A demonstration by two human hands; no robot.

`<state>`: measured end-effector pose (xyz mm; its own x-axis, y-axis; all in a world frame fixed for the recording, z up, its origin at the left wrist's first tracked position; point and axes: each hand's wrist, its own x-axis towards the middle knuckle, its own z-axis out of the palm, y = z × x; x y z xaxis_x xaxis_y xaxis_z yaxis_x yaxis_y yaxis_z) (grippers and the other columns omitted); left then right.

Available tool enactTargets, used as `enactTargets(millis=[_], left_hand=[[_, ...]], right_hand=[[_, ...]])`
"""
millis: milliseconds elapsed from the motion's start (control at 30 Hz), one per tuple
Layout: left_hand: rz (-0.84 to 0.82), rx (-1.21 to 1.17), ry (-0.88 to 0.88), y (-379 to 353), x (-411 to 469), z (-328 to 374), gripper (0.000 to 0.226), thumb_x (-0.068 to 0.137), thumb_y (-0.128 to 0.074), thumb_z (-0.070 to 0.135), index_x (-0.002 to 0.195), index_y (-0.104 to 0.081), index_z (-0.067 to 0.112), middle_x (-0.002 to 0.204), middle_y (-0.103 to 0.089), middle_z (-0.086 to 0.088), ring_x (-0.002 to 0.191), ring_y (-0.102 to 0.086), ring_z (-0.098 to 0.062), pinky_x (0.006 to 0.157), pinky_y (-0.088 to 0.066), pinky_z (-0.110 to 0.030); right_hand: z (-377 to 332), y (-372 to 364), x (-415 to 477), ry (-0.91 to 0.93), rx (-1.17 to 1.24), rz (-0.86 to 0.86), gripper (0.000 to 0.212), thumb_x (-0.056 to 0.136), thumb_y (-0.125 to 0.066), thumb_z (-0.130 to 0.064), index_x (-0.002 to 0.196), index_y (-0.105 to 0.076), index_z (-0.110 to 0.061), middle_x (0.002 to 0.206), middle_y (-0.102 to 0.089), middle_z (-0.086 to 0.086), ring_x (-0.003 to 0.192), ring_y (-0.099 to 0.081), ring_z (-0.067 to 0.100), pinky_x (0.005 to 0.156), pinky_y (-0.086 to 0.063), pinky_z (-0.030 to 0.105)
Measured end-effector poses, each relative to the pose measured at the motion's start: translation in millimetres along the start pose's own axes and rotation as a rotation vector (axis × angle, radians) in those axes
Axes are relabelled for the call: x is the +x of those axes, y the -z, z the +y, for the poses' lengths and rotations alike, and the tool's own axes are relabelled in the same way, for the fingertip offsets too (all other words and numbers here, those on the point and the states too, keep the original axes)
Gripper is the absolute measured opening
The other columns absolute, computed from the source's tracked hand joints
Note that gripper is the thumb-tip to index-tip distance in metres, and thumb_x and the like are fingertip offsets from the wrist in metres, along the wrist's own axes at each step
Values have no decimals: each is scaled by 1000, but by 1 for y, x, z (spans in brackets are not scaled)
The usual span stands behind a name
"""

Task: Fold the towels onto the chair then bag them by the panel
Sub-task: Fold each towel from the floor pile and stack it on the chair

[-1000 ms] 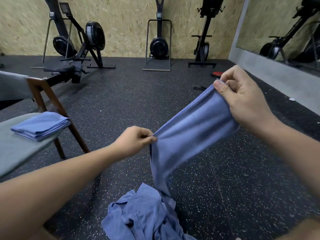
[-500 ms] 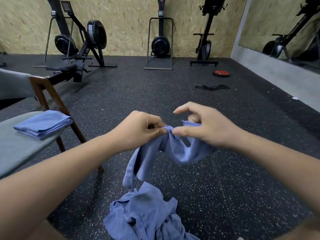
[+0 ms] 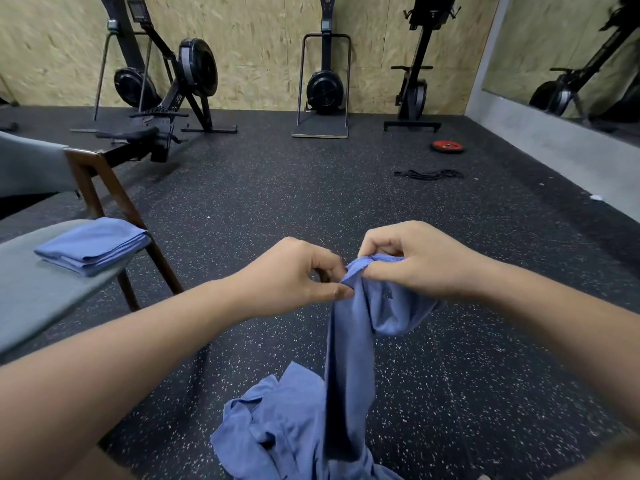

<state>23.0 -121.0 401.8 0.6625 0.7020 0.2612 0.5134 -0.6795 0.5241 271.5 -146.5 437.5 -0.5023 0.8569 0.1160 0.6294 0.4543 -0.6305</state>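
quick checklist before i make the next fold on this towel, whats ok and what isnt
1. Left hand pinches the blue towel at its top edge: ok.
2. Right hand grips the same edge: ok.
3. Corners matched: cannot tell, the fabric is bunched.
4. Towel hangs free of the unfolded pile: not ok, its lower end reaches the pile.
5. Bare chair seat beside the folded towel: ok.

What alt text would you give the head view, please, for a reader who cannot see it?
The left hand and right hand pinch the top edge of a blue towel, which hangs toward a crumpled blue pile on the speckled floor. A folded towel lies on the grey chair seat at left; exercise machines line the far wall.
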Motion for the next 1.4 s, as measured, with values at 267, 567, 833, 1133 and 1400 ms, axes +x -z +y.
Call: enactTargets(millis=[267, 567, 833, 1133, 1400], left_hand=[[-61, 109, 14, -21, 2, -28, 25, 96, -78, 35, 77, -65, 22, 75, -60, 11, 69, -54, -5, 64, -35, -15], [-28, 278, 158, 6, -3, -79, 29, 100, -69, 32, 74, -60, 22, 72, -63, 3, 70, -57, -16, 65, -42, -27], [-18, 403, 256, 23, -14, -125, 19, 94, -66, 34, 83, -73, 21, 77, -71, 4, 77, -64, -20, 74, -48, -32], [-67, 494, 364, 32, -26, -158, 4, 89, -75, 33, 90, -79, 31, 79, -69, 15, 80, -63, -15, 77, -51, -31], [-102, 510, 415, 38, -35, -184, 13, 96, -73, 44, 89, -78, 34, 82, -72, 17, 80, -64, -13, 77, -48, -31]], right_hand=[[3, 20, -2, 39, -64, 159, 12, 94, -74, -15, 86, -75, -24, 79, -75, -3, 73, -66, 15, 72, -51, 32], [38, 36, 0, -71, -192, 288, 12, 89, -74, -18, 82, -74, -27, 78, -74, -8, 78, -66, 13, 74, -50, 33], [64, 39, 2, -134, -241, 303, 11, 90, -74, -20, 81, -73, -28, 73, -72, -7, 74, -64, 13, 69, -45, 25], [91, 41, 4, -217, -248, 281, 11, 91, -72, -23, 83, -74, -30, 79, -75, -11, 80, -66, 5, 70, -45, 20], [131, 41, 3, -353, -270, 264, 11, 90, -72, -27, 80, -74, -31, 75, -74, -12, 83, -69, 10, 75, -50, 31]])
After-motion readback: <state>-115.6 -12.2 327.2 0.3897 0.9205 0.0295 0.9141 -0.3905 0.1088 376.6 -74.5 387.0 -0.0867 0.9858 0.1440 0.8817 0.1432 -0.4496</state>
